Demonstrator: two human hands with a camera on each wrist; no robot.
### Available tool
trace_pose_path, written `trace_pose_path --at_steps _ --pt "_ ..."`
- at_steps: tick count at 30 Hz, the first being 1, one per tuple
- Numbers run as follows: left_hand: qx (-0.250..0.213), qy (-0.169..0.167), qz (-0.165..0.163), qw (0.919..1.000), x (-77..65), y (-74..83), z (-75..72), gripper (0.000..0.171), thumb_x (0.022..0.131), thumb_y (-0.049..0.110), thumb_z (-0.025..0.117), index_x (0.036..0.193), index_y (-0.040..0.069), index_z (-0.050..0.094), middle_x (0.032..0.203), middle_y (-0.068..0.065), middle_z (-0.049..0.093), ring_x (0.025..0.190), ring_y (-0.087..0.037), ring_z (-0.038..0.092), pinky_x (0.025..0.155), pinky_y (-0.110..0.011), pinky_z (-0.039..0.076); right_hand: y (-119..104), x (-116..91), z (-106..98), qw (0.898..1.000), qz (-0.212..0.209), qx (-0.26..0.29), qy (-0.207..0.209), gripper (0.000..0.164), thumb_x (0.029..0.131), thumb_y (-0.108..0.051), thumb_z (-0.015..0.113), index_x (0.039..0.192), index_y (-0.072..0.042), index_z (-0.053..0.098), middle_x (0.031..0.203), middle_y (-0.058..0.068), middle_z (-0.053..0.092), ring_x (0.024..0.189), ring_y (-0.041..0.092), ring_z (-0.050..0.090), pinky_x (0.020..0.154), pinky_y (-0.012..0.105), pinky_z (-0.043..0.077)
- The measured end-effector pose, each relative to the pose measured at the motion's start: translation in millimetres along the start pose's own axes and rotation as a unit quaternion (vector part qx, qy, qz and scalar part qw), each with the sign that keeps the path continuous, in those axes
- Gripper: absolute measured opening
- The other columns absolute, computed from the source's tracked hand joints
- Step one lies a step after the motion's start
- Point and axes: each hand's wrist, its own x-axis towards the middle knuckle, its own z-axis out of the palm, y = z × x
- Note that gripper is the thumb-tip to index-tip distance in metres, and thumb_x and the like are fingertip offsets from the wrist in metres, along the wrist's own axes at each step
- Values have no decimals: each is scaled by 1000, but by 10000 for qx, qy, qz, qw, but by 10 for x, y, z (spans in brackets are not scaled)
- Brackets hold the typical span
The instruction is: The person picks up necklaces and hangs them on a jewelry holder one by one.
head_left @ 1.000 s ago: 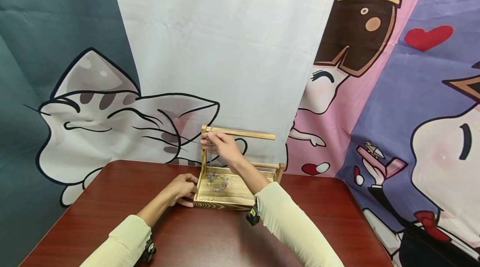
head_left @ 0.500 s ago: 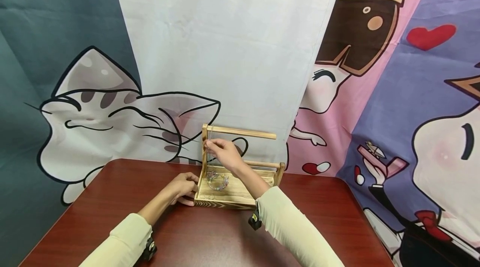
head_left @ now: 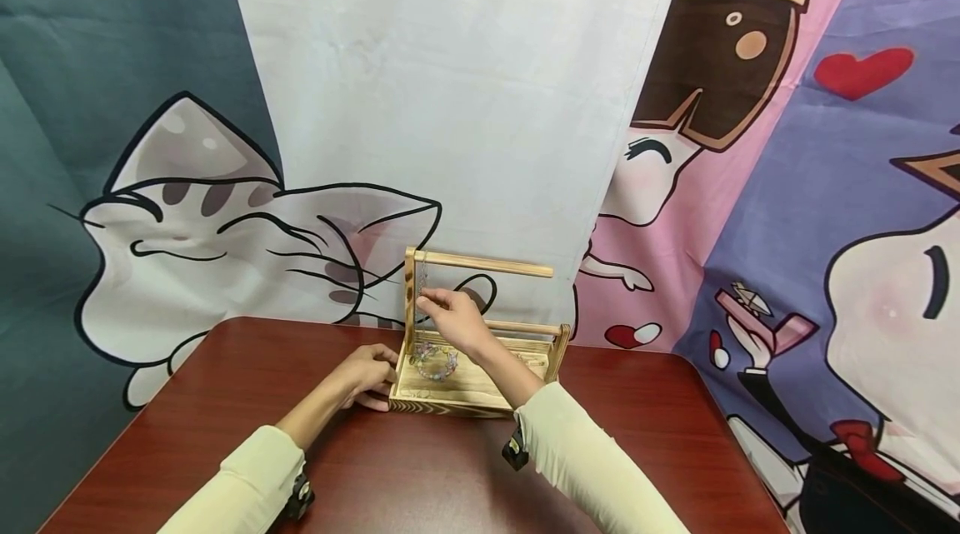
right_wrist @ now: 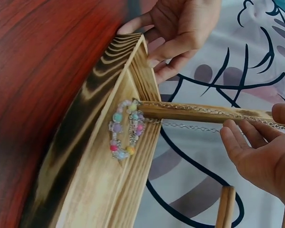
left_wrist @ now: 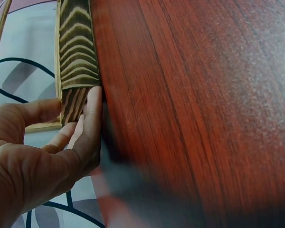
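silver chain [right_wrist: 192, 127] hangs from the upper bar [head_left: 487, 266] of a wooden rack, close beside the left post [head_left: 409, 301], its strands reaching down toward the wooden tray [head_left: 450, 410] at the rack's base. inside the tray, at its left end, is a loop of pastel beads [right_wrist: 117, 127] by the chain's lower end; whether the two are joined i cannot tell. a fine, thin item [head_left: 415, 393] lies in the front left corner, too small to identify. the right hand [head_left: 459, 321] is at the chain below the bar, fingers loosely bent and thumb partly apart; i cannot tell whether they pinch it. the left hand [head_left: 367, 376] holds the tray's left end wall between thumb and bent fingers. the tray stands on a reddish-brown, wood-grained table [head_left: 405, 484] before a cartoon backdrop [head_left: 450, 101].
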Motion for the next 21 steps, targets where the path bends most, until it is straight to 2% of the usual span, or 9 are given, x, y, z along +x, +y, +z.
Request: trace_pose_path --at_steps 9,21 --pt "-11 8 -19 10000 -3 5 6 45 96 -1 67 141 -5 61 118 -25 73 92 -28 76 66 -41 74 148 -47 49 10000 35 -86 37 49 118 -33 58 157 -4 65 159 17 68 150 39 63 130 58 52" --pt "1 43 3 10000 3 -3 15 44 96 -1 67 140 -5 61 116 -25 74 91 -28 77 66 -41 74 466 -145 132 9998 115 -181 31 48 116 -29 61 154 1 66 156 19 70 141 40 69 125 58 56"
